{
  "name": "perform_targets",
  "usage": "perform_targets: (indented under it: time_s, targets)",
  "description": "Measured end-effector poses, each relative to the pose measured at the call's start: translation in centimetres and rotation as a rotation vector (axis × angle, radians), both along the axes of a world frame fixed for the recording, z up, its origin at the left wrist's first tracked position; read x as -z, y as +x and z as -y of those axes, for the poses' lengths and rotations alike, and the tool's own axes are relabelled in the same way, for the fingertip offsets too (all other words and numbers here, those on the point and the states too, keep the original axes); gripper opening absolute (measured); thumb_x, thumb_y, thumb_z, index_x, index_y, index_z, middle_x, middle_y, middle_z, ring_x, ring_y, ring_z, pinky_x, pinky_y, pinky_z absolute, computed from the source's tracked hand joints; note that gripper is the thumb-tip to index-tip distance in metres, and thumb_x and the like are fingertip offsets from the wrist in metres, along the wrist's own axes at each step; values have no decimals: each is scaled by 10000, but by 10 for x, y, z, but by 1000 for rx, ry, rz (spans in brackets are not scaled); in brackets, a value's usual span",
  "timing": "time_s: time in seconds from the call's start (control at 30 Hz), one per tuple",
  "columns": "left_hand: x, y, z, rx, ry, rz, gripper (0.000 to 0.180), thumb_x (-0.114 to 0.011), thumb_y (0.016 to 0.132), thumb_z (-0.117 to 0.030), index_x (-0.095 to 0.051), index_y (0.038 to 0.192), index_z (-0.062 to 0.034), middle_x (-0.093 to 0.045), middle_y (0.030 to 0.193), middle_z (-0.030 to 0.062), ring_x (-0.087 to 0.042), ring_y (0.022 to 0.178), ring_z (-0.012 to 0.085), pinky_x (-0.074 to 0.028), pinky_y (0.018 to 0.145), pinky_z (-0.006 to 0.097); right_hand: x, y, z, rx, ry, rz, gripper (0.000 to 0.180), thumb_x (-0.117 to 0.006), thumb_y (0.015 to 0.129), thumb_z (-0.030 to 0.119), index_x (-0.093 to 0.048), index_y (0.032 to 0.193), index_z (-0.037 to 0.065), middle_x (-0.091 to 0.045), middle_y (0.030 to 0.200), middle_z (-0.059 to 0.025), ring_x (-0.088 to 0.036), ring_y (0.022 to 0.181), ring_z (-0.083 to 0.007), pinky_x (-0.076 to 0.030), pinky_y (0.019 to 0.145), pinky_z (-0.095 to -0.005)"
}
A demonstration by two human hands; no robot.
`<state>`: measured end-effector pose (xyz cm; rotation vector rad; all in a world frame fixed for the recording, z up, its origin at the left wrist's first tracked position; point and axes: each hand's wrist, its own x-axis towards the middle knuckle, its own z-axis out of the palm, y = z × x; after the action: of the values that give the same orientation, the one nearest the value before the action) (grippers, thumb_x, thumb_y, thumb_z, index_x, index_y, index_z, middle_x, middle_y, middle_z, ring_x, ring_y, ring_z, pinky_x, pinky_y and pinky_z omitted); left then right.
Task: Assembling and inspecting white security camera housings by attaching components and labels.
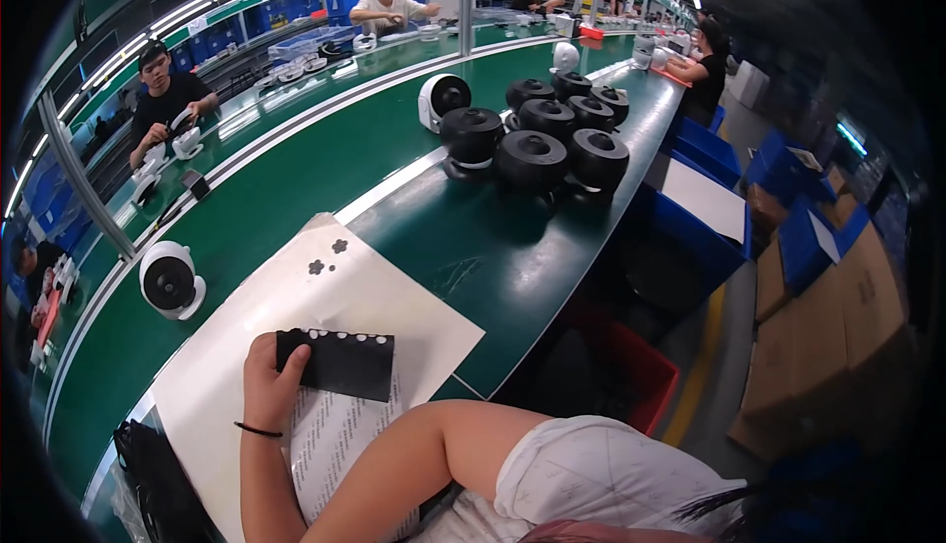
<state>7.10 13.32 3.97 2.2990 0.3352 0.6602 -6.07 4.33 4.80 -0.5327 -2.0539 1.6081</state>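
Note:
My left hand (271, 377), with a dark band at the wrist, pinches the left end of a black sheet (347, 368). The thumb lies over its front; the other fingers are mostly hidden. A row of whitish round spots runs along the sheet's upper edge. Below it hangs or lies a white paper strip (340, 435) with printed lines; whether the two are joined, I cannot tell. Under them a cream board (222, 366) covers the bench, bearing two small black flower-shaped pieces (340, 245). My right arm bends across the lower middle, its hand outside the picture.
Several black round-topped units (532, 159) stand on the bench ahead. White fan-like devices (169, 282) sit on the green belt (286, 183). A black bag-like bundle (158, 479) lies at lower left. Blue bins (680, 237), a red bin (631, 371) and cartons (818, 346) are right; co-workers sit beyond.

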Motion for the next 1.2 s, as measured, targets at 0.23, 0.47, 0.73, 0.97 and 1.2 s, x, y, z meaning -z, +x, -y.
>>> perform_targets:
  time_s: [0.23, 0.47, 0.73, 0.97, 1.2]
  targets:
    - [2, 4, 3, 7, -30, -1, 214, -626, 751, -142, -584, 860, 37, -577, 870, 152, -525, 856, 291, -413, 775, 343, -7, 10, 6, 94, -4, 109, 360, -509, 849, 356, -564, 970, 22, -600, 861, -136, -568, 789, -244, -449, 695, -353]
    - [1, -2, 1, 1, -48, -14, 211, -623, 754, -139, -580, 863, 37, -575, 873, 155, -525, 856, 285, -409, 778, 342, 7, 2, 7, 76, 192, -46, 266, -564, 816, 258, -568, 984, 52, -608, 860, -111, -578, 794, -226, -450, 691, -339]
    - [4, -1, -2, -14, -39, -2, 216, -626, 754, -139, -574, 869, 37, -572, 860, 154, -531, 834, 284, -417, 761, 336, -11, 0, 27, 118, 437, -261, 229, -537, 833, 185, -526, 989, 19, -596, 877, -141, -573, 835, -261, -432, 714, -355]
    - [2, -1, 1, -21, -46, -13, 241, -630, 756, -173, -572, 863, 35, -569, 846, 158, -530, 823, 288, -417, 753, 340, -8, 0, 27, 215, 249, -173, 217, -526, 834, 178, -517, 984, 22, -589, 876, -158, -572, 821, -294, -437, 708, -366]
    - [7, -2, -1, -33, -43, 24, 239, -632, 755, -178, -580, 867, 27, -573, 835, 156, -534, 812, 292, -420, 741, 345, -14, 21, 23, 190, 214, 29, 249, -525, 830, 226, -522, 1007, 51, -597, 880, -143, -576, 836, -289, -438, 717, -368]
